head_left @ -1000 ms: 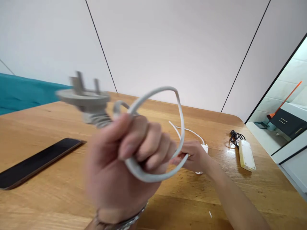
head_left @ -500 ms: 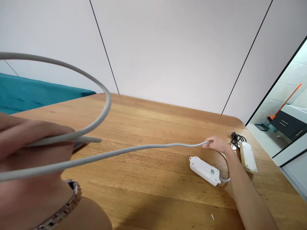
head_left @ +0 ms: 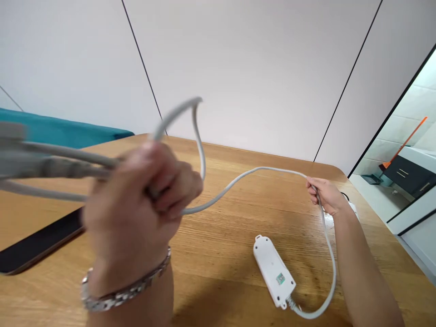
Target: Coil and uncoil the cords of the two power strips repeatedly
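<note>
My left hand [head_left: 146,195], close to the camera and blurred, is closed around a grey cable [head_left: 260,168] that is gathered in loops. At the far left a blurred grey end that looks like a plug [head_left: 15,159] sticks out beyond this hand. Farther right, my right hand [head_left: 323,194] pinches the same cable above the table. From there the cable curves down to a white power strip [head_left: 272,268], which lies face down with a small green label showing.
A flat dark device [head_left: 41,243] lies on the wooden table [head_left: 218,254] at the left. Behind my right wrist, another white power strip [head_left: 354,209] is mostly hidden. Teal upholstery [head_left: 68,129] borders the table. An orange-handled broom [head_left: 407,141] stands through the doorway.
My left hand has swung right and turned, bringing the plug-like end into view. My right hand has lifted the cable slightly up and right; the power strip has turned and shifted nearer.
</note>
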Demonstrator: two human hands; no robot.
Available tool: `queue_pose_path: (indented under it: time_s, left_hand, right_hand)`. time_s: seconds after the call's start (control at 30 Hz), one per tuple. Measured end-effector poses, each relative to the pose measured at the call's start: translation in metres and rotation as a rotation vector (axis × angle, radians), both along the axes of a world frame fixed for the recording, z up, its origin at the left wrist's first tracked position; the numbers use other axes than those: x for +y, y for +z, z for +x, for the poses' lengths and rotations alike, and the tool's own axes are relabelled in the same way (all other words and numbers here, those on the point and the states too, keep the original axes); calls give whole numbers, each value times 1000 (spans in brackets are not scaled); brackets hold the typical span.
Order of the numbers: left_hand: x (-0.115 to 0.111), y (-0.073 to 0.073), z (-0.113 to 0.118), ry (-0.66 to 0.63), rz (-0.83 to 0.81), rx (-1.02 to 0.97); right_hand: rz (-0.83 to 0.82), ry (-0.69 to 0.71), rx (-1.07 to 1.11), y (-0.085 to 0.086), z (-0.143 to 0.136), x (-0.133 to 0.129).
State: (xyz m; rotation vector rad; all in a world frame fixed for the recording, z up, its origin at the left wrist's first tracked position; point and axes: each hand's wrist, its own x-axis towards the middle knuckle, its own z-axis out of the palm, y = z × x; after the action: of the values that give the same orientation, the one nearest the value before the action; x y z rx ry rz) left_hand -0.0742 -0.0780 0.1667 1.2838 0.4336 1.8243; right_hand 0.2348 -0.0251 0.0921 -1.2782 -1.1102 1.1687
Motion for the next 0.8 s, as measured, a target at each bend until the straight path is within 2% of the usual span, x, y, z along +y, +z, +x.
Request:
queue_pose_path:
  time_s: [0.07,0.17,0.3,0.43,0.6,0.7,0.8]
  left_hand:
    - [0,-4,18,-32,8,145]
    - [5,-15,35,-156,-64,333]
    - [14,-28,55,-277,-133,425]
    - [21,-40,74,-347,-203,378]
    - [19,-51,88,-306,-195,353]
    - [14,-52,92,-298,-233,317]
    - [11,-50,92,-381,-273,290]
  right_hand:
    - [63,-46,101,10,-8,-7]
    - [201,-51,190,23,-24,-22]
    - [405,-46,80,29,-59,-47]
    - [680,-63,-278,21,-93,-65]
    - [946,-95,-673,7,-117,-68]
    - [1021,-158,-739,3,-124,-65]
    - [1096,-252,-668,-4,-129,-64]
